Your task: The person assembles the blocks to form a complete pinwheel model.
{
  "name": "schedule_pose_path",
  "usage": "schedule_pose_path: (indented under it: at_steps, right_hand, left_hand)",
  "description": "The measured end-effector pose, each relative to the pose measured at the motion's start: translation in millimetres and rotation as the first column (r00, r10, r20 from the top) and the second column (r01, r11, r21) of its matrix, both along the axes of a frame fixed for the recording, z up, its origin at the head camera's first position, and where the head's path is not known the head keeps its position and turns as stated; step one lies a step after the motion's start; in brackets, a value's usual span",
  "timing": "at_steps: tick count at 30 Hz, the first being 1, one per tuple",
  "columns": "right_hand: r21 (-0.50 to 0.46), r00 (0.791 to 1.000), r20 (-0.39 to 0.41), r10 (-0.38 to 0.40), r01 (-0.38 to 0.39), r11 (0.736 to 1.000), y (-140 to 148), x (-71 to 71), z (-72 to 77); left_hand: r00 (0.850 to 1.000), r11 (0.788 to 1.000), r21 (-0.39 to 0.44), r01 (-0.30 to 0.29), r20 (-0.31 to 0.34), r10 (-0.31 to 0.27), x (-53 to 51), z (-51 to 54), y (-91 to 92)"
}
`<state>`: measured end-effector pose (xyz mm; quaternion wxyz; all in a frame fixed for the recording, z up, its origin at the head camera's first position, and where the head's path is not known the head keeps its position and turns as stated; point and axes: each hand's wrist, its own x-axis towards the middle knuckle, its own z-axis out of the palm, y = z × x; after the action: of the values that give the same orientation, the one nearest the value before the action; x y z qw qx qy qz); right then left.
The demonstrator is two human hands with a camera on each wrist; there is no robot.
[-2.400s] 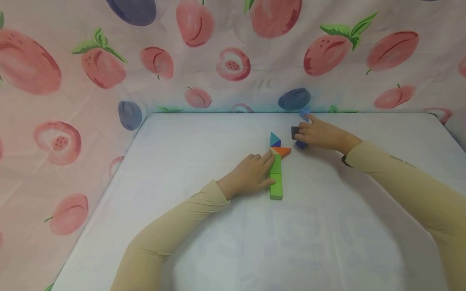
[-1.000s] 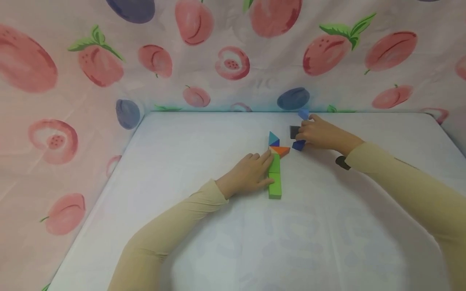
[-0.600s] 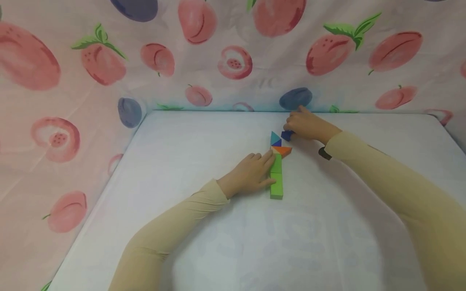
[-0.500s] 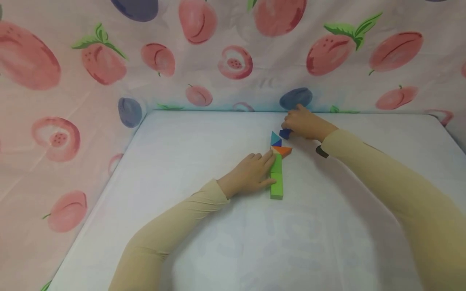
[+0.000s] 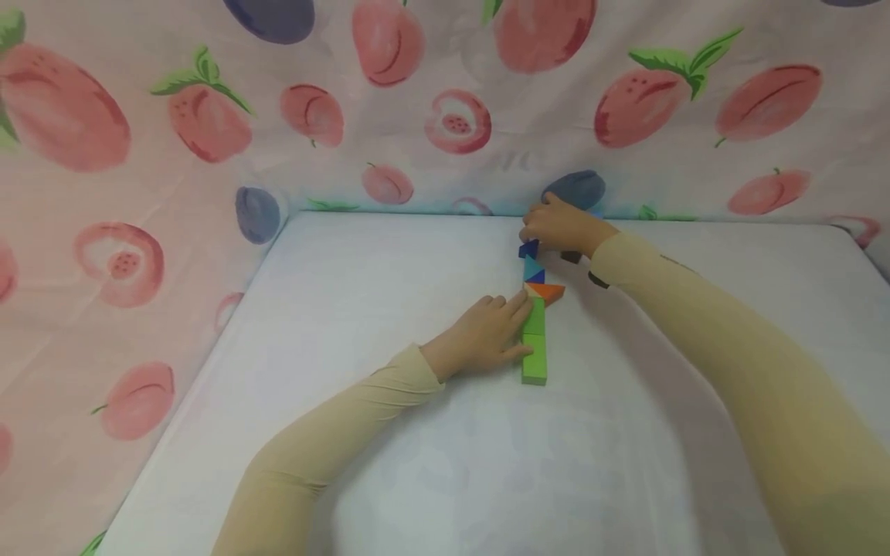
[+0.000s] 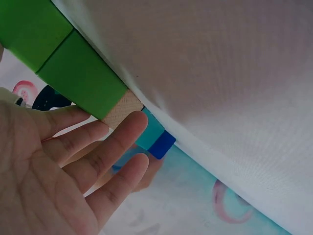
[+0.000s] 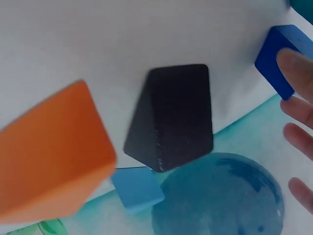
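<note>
- presently, the left hand [image 5: 480,336] rests against the green blocks [image 5: 535,318], its fingers straight and slightly spread.
- the right hand [image 5: 565,228] pinches the dark blue block [image 5: 529,249] just beyond the teal block [image 5: 531,266]; whether these touch cannot be told.
- the black block [image 7: 182,115] stands near the right hand.

Green block pair [image 5: 537,341]: oblong, end to end. Orange triangle [image 5: 549,292]: at the pair's far end. Dark-blue block [image 5: 528,249]: held, farther beyond the pair.
</note>
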<state>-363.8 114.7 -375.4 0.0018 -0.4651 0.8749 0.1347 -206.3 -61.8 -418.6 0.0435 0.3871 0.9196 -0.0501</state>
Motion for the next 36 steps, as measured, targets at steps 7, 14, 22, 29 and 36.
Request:
schedule_pose_path:
  at_steps: [7,14,22,29,36]
  right_hand:
    - [0.036,0.995,0.07,-0.072,0.07,0.997,-1,0.8,9.8]
    - [0.011,0.98,0.161,-0.118,0.118,0.993,-5,-2.9,7.9]
    - [-0.002,0.976,0.192,-0.104,0.106,0.994,-20,-1.7,3.0]
    - [0.05,0.976,0.206,-0.075,0.066,0.997,-32,3.1,2.3]
    - [0.017,0.981,0.192,0.002,-0.005,1.0,-32,10.1,1.2]
  left_hand:
    - [1.0,1.0,-0.014,0.0,-0.007,0.0,1.5,1.9,0.2]
    - [1.0,1.0,-0.013,-0.008,0.005,0.008,2.7,4.0,-0.1]
    - [1.0,1.0,-0.018,0.005,-0.023,-0.005,1.4,1.9,1.2]
    - [1.0,1.0,-0.006,0.012,-0.027,-0.012,0.5,1.0,1.3]
    - [0.999,1.0,-0.01,0.016,-0.046,-0.016,1.0,2.5,0.6]
